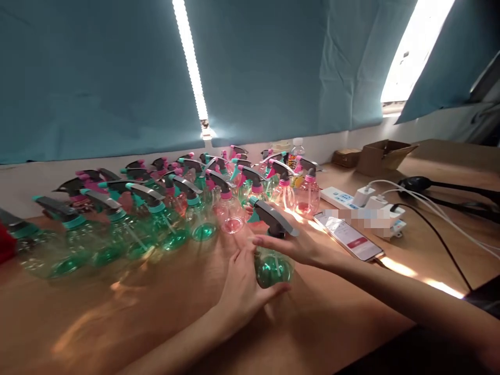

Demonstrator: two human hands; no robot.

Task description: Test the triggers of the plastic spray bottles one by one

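Note:
A clear green spray bottle (274, 266) with a grey trigger head stands upright on the table in front of me. My left hand (242, 281) is curved around its lower left side, the thumb across the front near the base. At the neck, just under the grey head, my right hand (299, 247) closes on the bottle from the right; some of its fingers are hidden behind it. Just behind stands a pink spray bottle (231, 214). Several more, such as a green spray bottle (170, 229), fill the table to the left.
To the right lie a phone (347, 237) with a lit screen and a white power strip (336, 197) with chargers and cables. Further back are an open cardboard box (378, 159) and a black object with long arms (416, 183). Blue curtains (273, 73) hang behind the wooden table (164, 307).

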